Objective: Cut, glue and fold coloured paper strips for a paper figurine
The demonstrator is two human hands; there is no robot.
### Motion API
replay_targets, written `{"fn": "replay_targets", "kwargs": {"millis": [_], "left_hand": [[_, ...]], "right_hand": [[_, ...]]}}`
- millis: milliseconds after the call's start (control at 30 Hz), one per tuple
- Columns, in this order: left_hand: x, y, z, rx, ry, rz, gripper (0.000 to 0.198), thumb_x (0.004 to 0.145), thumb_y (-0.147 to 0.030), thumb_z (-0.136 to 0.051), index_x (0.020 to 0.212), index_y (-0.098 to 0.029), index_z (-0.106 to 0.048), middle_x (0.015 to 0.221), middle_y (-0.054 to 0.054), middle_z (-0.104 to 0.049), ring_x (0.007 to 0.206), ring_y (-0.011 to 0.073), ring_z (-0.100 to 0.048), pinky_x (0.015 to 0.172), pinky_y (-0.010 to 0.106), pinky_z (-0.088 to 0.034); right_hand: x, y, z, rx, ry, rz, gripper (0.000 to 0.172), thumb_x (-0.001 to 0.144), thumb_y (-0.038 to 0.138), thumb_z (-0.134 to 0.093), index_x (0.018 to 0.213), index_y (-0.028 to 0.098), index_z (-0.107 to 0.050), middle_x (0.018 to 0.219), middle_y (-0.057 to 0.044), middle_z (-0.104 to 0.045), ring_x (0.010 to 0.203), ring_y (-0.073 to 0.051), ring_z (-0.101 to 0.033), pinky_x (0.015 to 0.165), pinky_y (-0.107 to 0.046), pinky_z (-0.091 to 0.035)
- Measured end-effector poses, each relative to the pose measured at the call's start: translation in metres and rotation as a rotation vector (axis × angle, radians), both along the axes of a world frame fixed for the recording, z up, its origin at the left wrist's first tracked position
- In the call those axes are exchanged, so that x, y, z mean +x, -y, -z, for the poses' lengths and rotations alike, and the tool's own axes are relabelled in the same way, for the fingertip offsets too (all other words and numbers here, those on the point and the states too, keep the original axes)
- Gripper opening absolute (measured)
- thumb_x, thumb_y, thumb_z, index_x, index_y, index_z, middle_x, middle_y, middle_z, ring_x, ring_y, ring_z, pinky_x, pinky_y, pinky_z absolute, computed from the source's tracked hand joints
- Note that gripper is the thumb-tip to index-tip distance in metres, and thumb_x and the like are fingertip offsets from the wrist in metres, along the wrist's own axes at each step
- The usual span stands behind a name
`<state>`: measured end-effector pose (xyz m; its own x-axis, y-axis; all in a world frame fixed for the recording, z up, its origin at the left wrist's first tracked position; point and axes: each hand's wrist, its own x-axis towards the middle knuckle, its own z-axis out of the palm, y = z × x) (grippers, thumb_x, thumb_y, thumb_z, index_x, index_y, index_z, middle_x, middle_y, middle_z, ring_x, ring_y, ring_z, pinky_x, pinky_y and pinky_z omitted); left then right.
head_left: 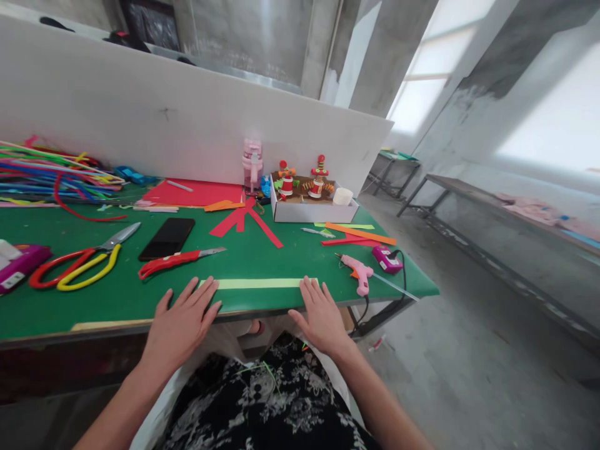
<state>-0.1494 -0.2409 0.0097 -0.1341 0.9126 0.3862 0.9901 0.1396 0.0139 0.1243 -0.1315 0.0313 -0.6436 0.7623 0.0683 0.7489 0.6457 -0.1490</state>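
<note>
A light green paper strip (260,284) lies flat along the front of the green table. My left hand (182,322) rests palm down on its left end, fingers stretched out. On the right end lie the fingers of my right hand (323,315), likewise extended and flat. Both ends of the strip are partly covered by my fingertips. Behind my left hand is a red-handled utility knife (180,259), with a black phone (167,239) beyond it. A pink glue gun (359,270) sits to the right of my right hand.
Scissors (89,259) lie at left, before a pile of pipe cleaners (56,175). Red paper strips (241,219) and orange strips (360,233) lie farther back. A white box (312,213) holds two small figures. The glue gun's cord hangs off the table's front edge.
</note>
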Motion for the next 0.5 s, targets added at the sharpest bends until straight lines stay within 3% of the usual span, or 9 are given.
{"fn": "replay_targets", "kwargs": {"millis": [100,233,367,500], "left_hand": [[-0.001,0.0,0.0,0.001,-0.007,0.004,0.056,0.1,-0.036,-0.021,0.137,-0.014,-0.057,0.145,0.013,-0.056,0.136,0.0363,-0.049,0.106,0.061,-0.035],[-0.001,-0.002,0.0,0.02,-0.019,0.009,0.049,0.099,-0.035,-0.03,0.125,-0.016,-0.066,0.143,0.015,-0.058,0.132,0.0359,-0.053,0.104,0.056,-0.039],[-0.001,-0.009,-0.011,-0.006,-0.032,0.104,0.038,0.097,-0.028,-0.04,0.119,-0.014,-0.068,0.12,0.016,-0.073,0.114,0.0313,-0.065,0.097,0.047,-0.047],[0.005,-0.023,-0.038,-0.259,-0.113,0.168,0.034,0.089,-0.008,-0.043,0.107,-0.012,-0.072,0.088,0.014,-0.076,0.087,0.0293,-0.07,0.078,0.04,-0.052]], "right_hand": [[0.014,0.0,-0.003,0.048,0.023,0.103,0.071,0.099,0.053,-0.039,0.149,0.002,-0.04,0.156,-0.02,-0.037,0.147,-0.035,-0.031,0.122,-0.055,-0.018],[0.021,0.004,-0.011,0.197,-0.022,0.264,0.057,0.1,0.047,-0.039,0.131,0.005,-0.063,0.15,-0.021,-0.047,0.147,-0.042,-0.028,0.119,-0.066,-0.009],[-0.001,0.015,-0.013,0.175,-0.107,0.023,0.052,0.101,0.042,-0.042,0.144,0.014,-0.052,0.156,-0.012,-0.042,0.149,-0.036,-0.026,0.121,-0.061,-0.013],[-0.033,0.019,-0.009,0.013,-0.106,-0.158,0.061,0.099,0.052,-0.044,0.15,0.02,-0.042,0.157,-0.009,-0.04,0.149,-0.035,-0.027,0.121,-0.062,-0.016]]}}
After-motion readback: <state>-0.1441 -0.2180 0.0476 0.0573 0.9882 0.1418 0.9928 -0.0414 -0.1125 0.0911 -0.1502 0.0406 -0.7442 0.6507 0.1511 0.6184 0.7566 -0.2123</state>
